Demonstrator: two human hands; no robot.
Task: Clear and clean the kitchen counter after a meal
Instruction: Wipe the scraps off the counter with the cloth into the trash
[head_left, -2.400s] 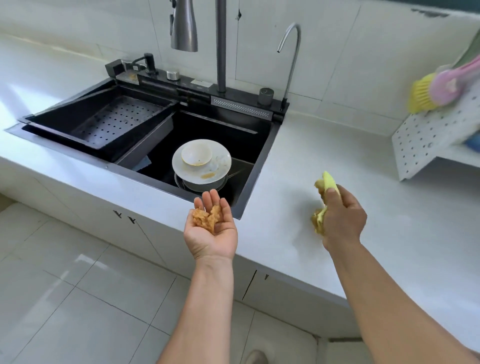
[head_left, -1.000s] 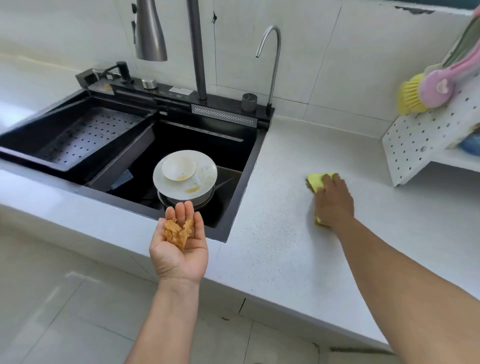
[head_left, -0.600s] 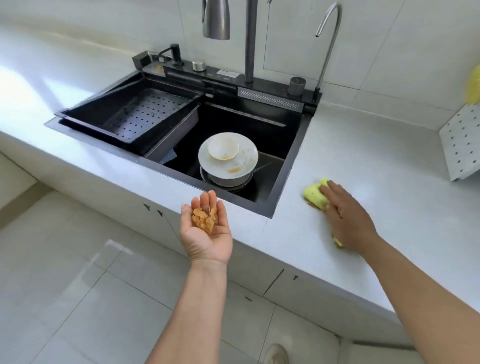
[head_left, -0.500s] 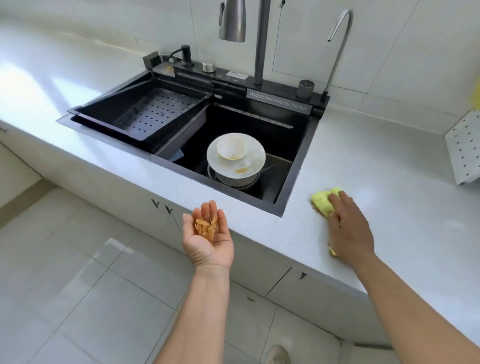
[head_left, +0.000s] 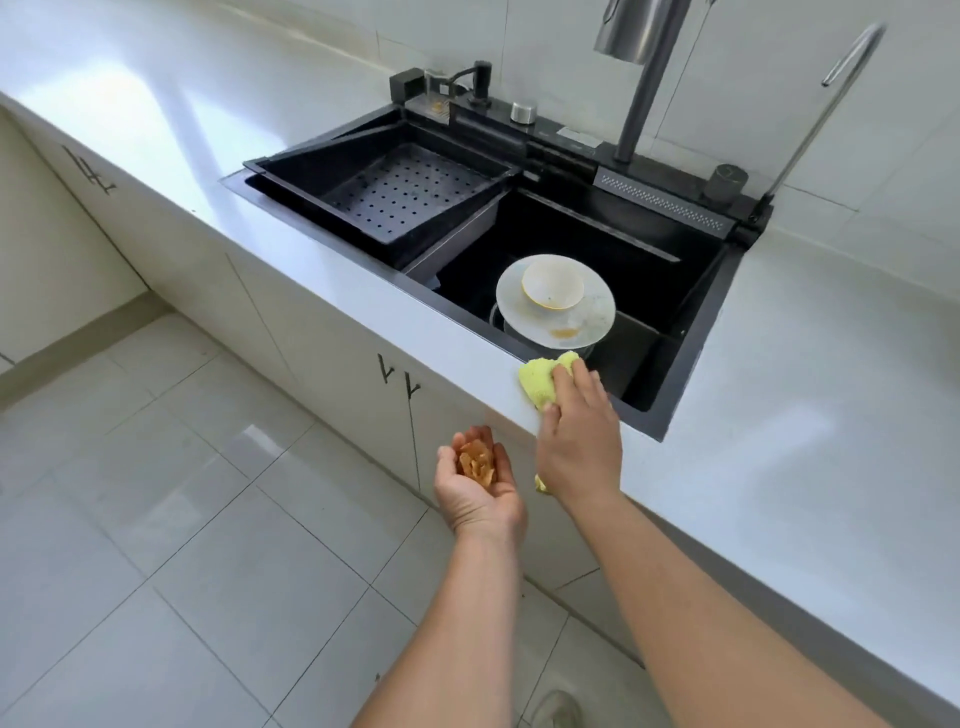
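My left hand is cupped palm up below the counter's front edge and holds a small heap of brown food scraps. My right hand presses a yellow-green cloth flat on the narrow strip of white counter in front of the black sink. The cloth's far end reaches the sink rim, and a corner hangs over the counter edge under my wrist. In the sink a dirty white plate with a small bowl on it rests on other dishes.
A perforated black drain tray fills the sink's left part. A tall faucet and a thin curved tap rise behind the sink. White cabinet doors and a tiled floor lie below.
My right hand has slid the cloth left along the counter, from right of the sink to the strip in front of it. The cupped left hand has dropped below the counter edge, next to the right wrist.
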